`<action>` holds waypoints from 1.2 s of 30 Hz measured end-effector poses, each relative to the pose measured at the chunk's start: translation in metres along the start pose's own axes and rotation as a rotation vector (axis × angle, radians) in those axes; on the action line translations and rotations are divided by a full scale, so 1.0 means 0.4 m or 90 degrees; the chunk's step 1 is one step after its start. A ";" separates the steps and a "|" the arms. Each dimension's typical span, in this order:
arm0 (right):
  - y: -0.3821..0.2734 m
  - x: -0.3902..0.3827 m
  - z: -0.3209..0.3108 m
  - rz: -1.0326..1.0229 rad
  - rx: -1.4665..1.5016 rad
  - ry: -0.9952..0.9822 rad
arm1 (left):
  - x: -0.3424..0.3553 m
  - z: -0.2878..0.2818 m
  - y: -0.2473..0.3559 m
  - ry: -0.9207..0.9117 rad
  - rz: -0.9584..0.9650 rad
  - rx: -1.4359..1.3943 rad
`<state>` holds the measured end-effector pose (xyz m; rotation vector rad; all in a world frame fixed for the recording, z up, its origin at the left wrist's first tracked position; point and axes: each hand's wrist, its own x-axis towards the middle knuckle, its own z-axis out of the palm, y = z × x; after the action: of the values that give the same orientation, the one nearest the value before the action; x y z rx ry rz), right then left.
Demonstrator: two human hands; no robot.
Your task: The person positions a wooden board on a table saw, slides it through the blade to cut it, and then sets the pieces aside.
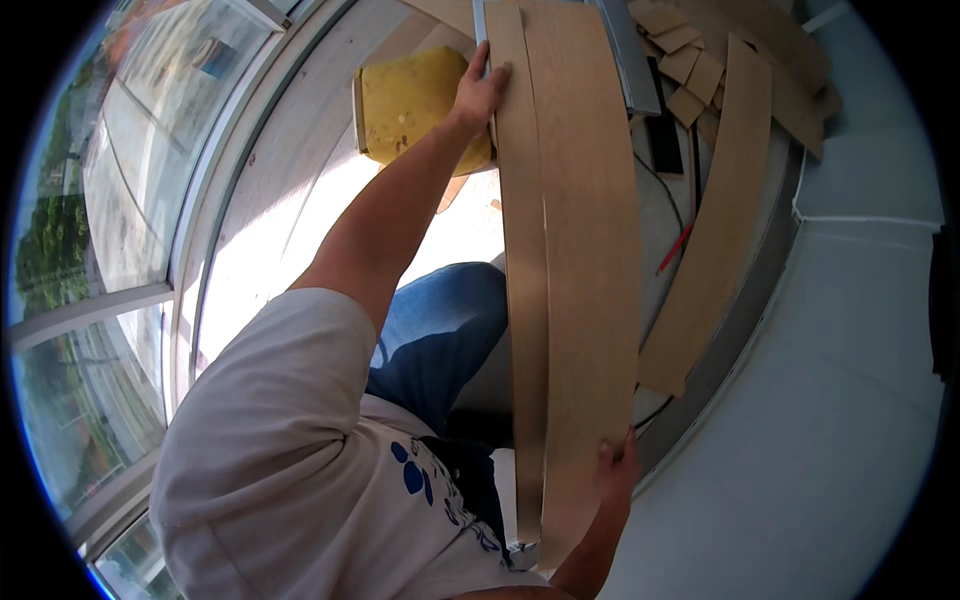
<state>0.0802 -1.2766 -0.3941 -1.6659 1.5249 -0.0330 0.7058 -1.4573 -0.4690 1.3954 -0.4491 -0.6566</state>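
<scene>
A long, light wood-toned floor plank [590, 250] runs lengthwise in front of me, from the far edge of the view to close by my body. Along its left side lies a narrow plank strip [522, 300], with a thin dark seam and a small gap between the two. My left hand [483, 88] is closed on the strip's left edge near the far end. Down at the near end, my right hand [618, 470] grips the wide plank's right edge, fingers partly hidden. A grey metal piece [625, 55] shows beyond the planks' far right side.
A worn yellow stool or box [410, 105] stands at far left. Another plank [715, 220] lies to the right, near the white wall [800, 400]. Several small offcuts [685, 65] are heaped behind it. A red pencil-like stick [674, 249] and dark cable lie between. Glass windows [130, 180] line the left.
</scene>
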 end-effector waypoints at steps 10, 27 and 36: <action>-0.019 0.000 -0.010 -0.025 -0.008 -0.001 | -0.004 0.001 0.005 -0.015 -0.018 -0.014; 0.051 -0.024 -0.017 -0.021 -0.020 -0.004 | -0.021 0.001 -0.023 0.018 0.037 0.063; 0.104 -0.086 -0.034 -0.032 0.027 -0.021 | -0.026 -0.009 -0.029 0.008 0.043 0.055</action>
<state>0.0308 -1.2511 -0.3926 -1.6632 1.4478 -0.0646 0.6985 -1.4481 -0.4800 1.4582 -0.5179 -0.5792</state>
